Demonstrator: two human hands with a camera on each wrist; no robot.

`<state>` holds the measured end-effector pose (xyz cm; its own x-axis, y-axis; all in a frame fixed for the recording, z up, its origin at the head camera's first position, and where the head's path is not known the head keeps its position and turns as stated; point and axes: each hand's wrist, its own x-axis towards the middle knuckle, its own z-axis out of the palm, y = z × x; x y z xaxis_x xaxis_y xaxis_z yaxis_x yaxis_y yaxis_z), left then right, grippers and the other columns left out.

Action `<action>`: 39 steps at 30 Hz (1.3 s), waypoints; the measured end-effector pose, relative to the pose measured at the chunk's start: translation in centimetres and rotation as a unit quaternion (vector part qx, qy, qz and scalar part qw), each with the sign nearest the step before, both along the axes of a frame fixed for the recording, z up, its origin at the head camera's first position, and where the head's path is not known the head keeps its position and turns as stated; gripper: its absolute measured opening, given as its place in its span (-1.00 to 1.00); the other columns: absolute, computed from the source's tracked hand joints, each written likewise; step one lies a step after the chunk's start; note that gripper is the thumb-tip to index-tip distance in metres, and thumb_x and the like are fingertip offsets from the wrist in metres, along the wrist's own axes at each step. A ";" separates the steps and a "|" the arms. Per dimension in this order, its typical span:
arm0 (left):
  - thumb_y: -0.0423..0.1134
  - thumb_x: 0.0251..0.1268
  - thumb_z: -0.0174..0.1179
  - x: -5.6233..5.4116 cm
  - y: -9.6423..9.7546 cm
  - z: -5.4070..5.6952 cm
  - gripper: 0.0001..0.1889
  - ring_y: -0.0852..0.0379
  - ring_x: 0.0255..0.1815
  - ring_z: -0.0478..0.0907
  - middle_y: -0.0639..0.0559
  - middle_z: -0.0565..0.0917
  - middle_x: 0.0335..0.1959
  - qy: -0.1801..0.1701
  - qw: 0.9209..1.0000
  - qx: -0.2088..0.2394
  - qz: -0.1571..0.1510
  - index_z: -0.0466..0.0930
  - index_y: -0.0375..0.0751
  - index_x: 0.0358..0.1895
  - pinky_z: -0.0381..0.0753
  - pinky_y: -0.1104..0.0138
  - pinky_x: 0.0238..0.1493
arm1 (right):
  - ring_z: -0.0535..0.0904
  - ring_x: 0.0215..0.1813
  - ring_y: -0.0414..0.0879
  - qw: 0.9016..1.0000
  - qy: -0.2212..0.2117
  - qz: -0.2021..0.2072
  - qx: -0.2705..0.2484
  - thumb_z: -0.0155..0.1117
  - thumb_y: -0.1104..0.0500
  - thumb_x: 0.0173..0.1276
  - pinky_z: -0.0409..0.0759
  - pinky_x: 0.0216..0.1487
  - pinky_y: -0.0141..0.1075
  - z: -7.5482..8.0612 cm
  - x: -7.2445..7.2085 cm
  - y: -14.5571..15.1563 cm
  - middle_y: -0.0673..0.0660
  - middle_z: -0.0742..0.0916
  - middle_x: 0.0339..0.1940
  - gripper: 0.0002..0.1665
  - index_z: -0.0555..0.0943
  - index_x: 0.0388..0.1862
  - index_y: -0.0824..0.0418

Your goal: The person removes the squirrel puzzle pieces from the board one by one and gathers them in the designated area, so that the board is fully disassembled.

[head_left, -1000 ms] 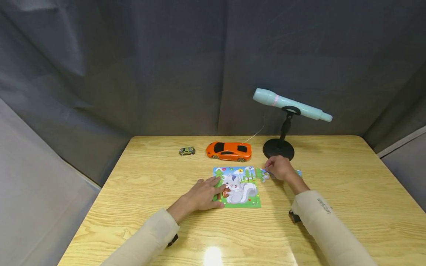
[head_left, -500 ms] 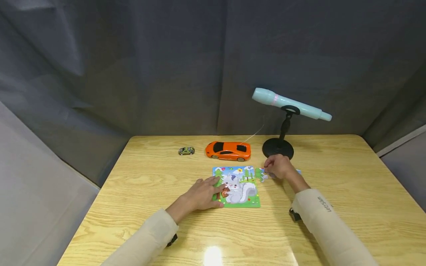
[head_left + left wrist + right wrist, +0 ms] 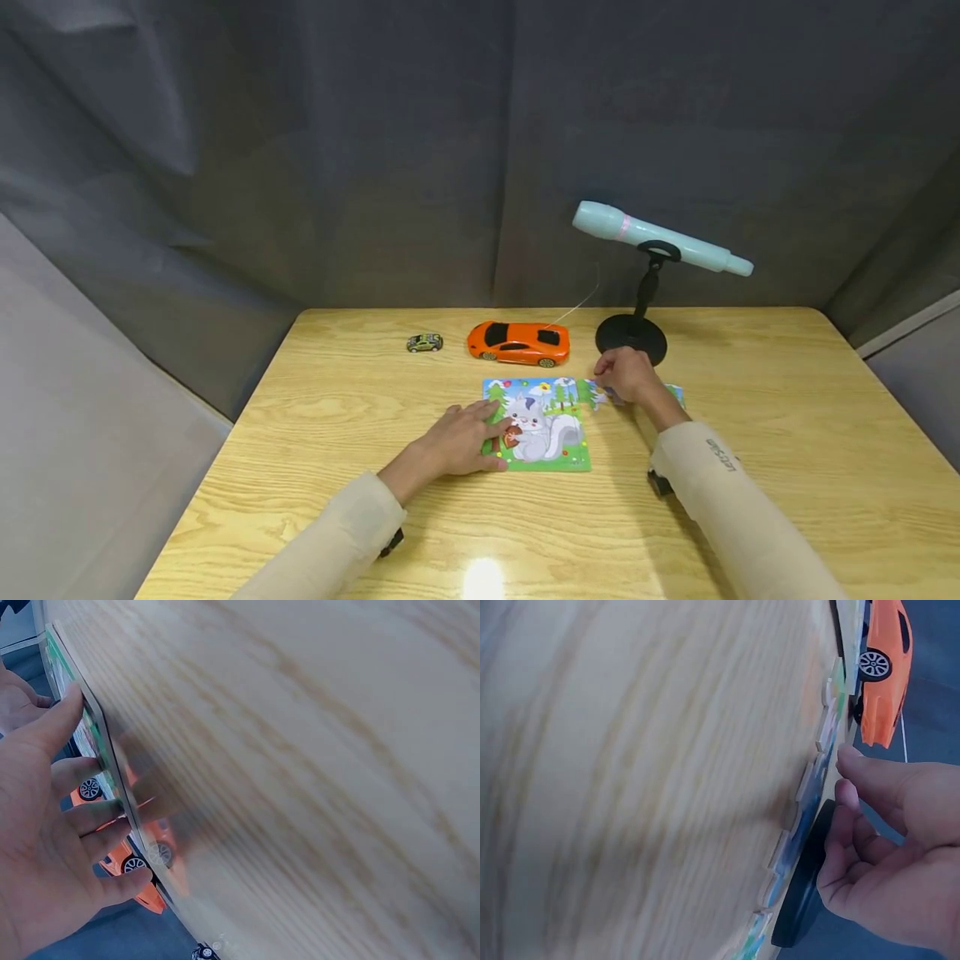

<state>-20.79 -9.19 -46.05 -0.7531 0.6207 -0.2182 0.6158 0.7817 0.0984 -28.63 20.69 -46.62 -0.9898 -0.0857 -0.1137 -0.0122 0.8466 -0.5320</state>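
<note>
Slightly left of where it was a second ago, the right hand (image 3: 632, 377), thumb and finger nearly meeting, any grip unclear, tends the thin multicoloured jigsaw strip (image 3: 587, 392), likely light, stiff, best held by its rims, toward the pale wooden table's (image 3: 330, 417) far edge, while the left hand (image 3: 457, 437) rests loosely spread on the flat squirrel-printed puzzle board (image 3: 534, 437).

"How does the left hand (image 3: 459, 440) lie?"
"Back up, fingers (image 3: 94, 817) spread and lightly bent, thumb (image 3: 66, 712) apart from them."
"And the right hand (image 3: 630, 375)?"
"Ahead and to the right of the left one, fingers curled, thumb tip near the index fingertip (image 3: 846, 793)."
"The forearms?"
"Left forearm (image 3: 330, 533) and right forearm (image 3: 738, 492), both sleeved, slant in behind their hands."
</note>
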 end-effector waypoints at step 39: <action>0.30 0.30 -0.06 1.3 3.9 0.0 -0.32 -0.08 0.53 0.05 -0.18 0.09 0.51 -0.006 0.997 0.012 -0.071 0.25 0.09 0.42 0.17 0.05 0.46 | 0.50 -0.26 -0.11 0.989 -0.022 0.137 -0.047 0.43 0.22 0.14 0.50 -0.21 -0.28 0.5 4.6 -4.8 0.11 0.68 -0.30 -0.74 0.66 -0.18 0.26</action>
<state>-19.46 -5.34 -46.08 -0.6545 0.7264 -0.2098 0.7191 0.6838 0.1240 -24.00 15.85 -46.11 -0.9224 -0.3621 -0.1341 -0.2096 0.7611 -0.6138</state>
